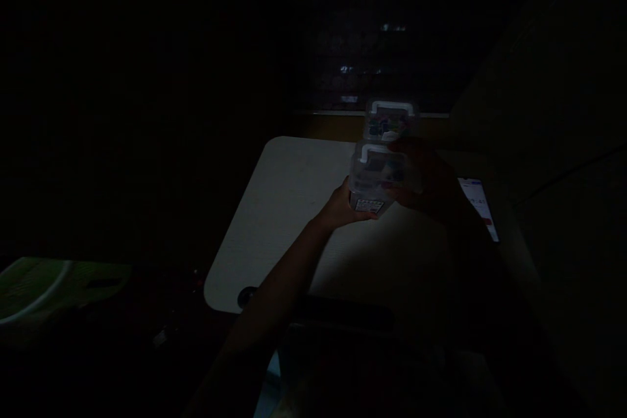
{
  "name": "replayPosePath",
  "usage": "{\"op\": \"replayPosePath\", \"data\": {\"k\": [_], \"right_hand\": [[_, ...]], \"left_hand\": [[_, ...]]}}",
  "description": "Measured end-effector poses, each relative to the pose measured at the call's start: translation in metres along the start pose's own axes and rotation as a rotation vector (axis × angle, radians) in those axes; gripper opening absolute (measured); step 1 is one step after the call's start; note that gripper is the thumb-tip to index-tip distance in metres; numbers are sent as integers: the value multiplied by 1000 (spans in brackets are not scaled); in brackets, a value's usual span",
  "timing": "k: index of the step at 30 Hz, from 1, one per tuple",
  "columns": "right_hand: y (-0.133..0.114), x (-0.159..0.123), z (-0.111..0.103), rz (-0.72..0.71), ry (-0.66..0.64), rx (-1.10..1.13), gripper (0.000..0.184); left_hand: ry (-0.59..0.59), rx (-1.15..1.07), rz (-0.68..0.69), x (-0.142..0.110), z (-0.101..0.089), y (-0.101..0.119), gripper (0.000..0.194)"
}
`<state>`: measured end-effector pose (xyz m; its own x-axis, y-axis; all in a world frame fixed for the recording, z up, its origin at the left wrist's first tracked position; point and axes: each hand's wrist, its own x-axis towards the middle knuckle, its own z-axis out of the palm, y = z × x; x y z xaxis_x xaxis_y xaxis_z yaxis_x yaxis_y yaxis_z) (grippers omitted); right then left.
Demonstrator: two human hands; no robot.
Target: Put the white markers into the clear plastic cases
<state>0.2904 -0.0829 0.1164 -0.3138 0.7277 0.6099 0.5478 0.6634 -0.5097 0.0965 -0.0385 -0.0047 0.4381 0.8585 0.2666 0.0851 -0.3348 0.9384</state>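
The scene is very dark. A clear plastic box [376, 177] with a white handle on its lid and small coloured pieces inside is held just above a pale table [289, 209]. My left hand [343, 208] grips its lower left side near a label. My right hand [431, 179] wraps its right side and is mostly in shadow. A second clear box [390, 120] of the same kind, also with a white handle, stands right behind it at the table's far edge.
A lit phone screen [480, 206] lies on the table to the right of my hands. A greenish object [53, 287] sits low at the left, off the table. Beyond the table everything is dark.
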Motion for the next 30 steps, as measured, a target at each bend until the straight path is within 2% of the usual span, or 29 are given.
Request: {"op": "replayPosePath", "data": {"k": [5,13,19,21,25,30], "right_hand": [[0,0,0,6,-12,25,63],[2,-1,-1,-30,-31,-17,67],[-1,-1,-2,14,-18,-37,62],[-2,0,-1,20,-5,-47,60],[-3,1,1,19,9,-64,63],[-4,0,1,6,27,-43,60]], "left_hand": [[-1,20,-42,0,0,-1,101],[-3,0,-16,0,-1,0,99],[-42,-103,82,-2,2,8,95],[-4,-70,116,-2,3,7,104],[154,127,147,0,3,1,127],[169,98,218,2,1,-5,124]]}}
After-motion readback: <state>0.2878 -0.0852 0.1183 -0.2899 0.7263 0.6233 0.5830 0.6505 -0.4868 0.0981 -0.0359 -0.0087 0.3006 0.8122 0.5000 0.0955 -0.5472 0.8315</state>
